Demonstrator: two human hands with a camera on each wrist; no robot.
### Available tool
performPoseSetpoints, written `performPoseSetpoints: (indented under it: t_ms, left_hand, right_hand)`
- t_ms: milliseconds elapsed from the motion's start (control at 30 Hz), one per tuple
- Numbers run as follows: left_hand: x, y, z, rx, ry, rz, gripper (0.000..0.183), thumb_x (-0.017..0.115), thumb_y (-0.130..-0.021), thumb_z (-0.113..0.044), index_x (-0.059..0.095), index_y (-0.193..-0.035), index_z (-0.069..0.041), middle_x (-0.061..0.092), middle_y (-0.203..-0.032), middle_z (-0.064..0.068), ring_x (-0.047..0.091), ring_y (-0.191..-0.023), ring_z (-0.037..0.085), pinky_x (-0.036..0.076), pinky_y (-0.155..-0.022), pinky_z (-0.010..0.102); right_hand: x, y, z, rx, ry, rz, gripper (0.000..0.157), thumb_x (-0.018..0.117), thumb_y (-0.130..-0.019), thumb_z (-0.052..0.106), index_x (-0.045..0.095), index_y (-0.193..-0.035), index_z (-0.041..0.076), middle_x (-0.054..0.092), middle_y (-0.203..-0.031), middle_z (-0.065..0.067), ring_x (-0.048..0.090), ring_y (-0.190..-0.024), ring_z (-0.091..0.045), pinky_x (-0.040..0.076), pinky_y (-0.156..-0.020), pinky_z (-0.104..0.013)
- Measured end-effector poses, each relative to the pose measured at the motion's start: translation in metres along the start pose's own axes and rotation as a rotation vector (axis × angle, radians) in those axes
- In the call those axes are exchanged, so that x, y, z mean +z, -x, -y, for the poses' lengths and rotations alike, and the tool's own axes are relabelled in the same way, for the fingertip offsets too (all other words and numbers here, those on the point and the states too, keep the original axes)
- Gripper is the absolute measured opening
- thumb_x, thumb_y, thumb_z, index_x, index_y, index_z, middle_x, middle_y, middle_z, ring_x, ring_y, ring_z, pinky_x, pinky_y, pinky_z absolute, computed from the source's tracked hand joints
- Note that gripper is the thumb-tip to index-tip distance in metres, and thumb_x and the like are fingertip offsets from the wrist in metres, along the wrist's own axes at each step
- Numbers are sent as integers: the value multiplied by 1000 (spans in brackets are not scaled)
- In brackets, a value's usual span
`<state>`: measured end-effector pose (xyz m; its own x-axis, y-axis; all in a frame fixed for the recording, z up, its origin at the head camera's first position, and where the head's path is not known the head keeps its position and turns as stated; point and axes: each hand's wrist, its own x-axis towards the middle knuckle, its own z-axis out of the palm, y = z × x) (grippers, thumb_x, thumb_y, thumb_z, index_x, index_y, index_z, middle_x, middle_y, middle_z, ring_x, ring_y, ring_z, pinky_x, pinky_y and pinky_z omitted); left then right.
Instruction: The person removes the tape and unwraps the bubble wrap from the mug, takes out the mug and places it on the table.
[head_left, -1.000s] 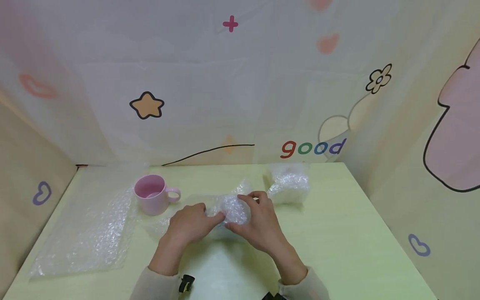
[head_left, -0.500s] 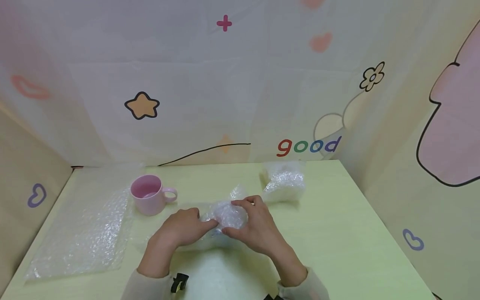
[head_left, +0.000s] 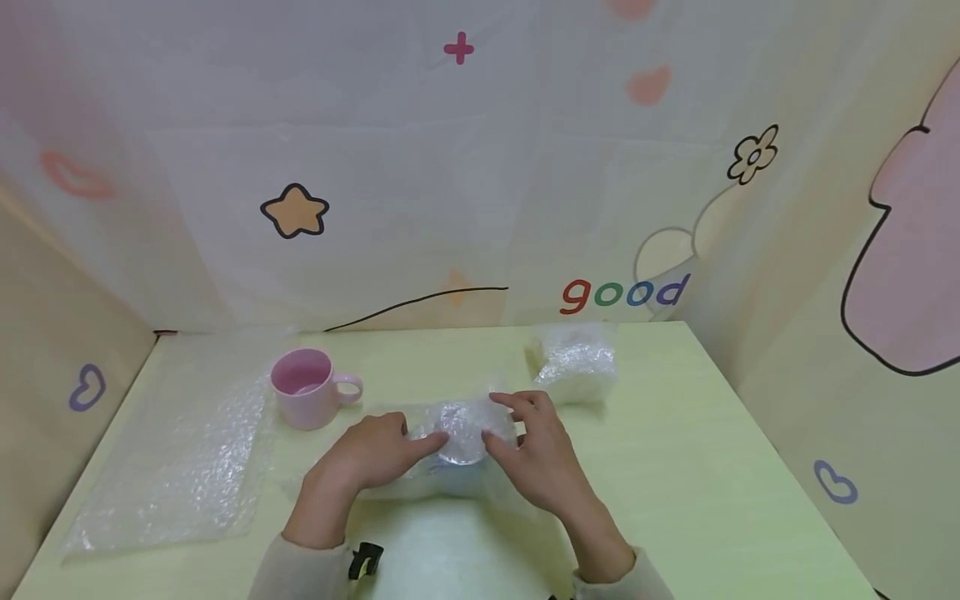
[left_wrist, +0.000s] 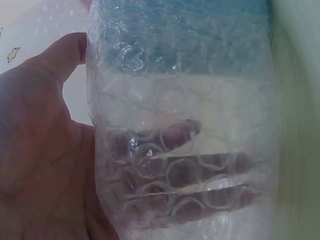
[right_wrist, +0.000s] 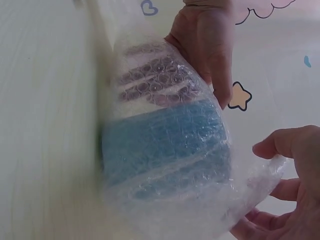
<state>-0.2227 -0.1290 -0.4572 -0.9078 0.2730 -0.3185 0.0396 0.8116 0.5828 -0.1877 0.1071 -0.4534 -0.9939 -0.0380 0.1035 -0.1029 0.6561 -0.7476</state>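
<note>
The right hand is now drawing farther from the left hand, pinching a loose clear plastic bubble-wrap end while the left is gripping the round-ended blue bubble-wrapped bundle between them, near the handled pink mug, so that end is seemingly remaining unsealed.

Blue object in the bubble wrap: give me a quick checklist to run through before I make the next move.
1. Side covered: the rounded blue object shows through clear bubble wrap in both wrist views. Ok.
2. Steady hold: fingers of the left hand show behind the wrap. Ok.
3. Loose end tucked: it flares out at the right hand. Not ok.
4. Pink handled mug clear: upright, apart from both hands. Ok.
5. Underside covered: hidden. Cannot tell.
</note>
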Motion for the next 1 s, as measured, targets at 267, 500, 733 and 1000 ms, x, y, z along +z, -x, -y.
performPoseSetpoints:
  t_ms: [267, 500, 733, 1000]
  left_hand:
    - [2, 0, -3, -17, -12, -17, 87, 57, -90, -75, 63, -131, 1, 72, -124, 15, 69, -104, 29, 54, -92, 52]
    - [2, 1, -4, -29, -18, -15, 85, 57, -90, -74, 63, -131, 0, 71, -124, 14, 68, -102, 27, 53, -90, 51]
    - [3, 0, -4, -28, -18, -17, 82, 58, -90, -72, 64, -129, 0, 71, -122, 13, 67, -99, 26, 53, -90, 50]
    - [4, -1, -3, -25, -24, -11, 82, 58, -90, -72, 64, -129, 0, 71, -120, 13, 66, -96, 25, 53, -88, 48]
  right_hand:
    - [-10, 2, -10, 12, -87, -38, 39, 61, -98, 12, 63, -136, 20, 60, -134, -4, 64, -118, -24, 56, -86, -33]
    - [-18, 2, -17, 68, -170, -36, 33, 53, -104, 11, 60, -136, 13, 64, -129, -11, 73, -100, -28, 61, -77, -34]
    - [-27, 2, -23, 46, -197, -82, 31, 52, -104, 5, 61, -133, 9, 69, -125, -17, 74, -102, -33, 63, -80, -34]
    - [-37, 4, -34, 87, -174, -131, 32, 58, -103, 5, 65, -133, 10, 71, -118, -15, 72, -96, -28, 62, -73, -25]
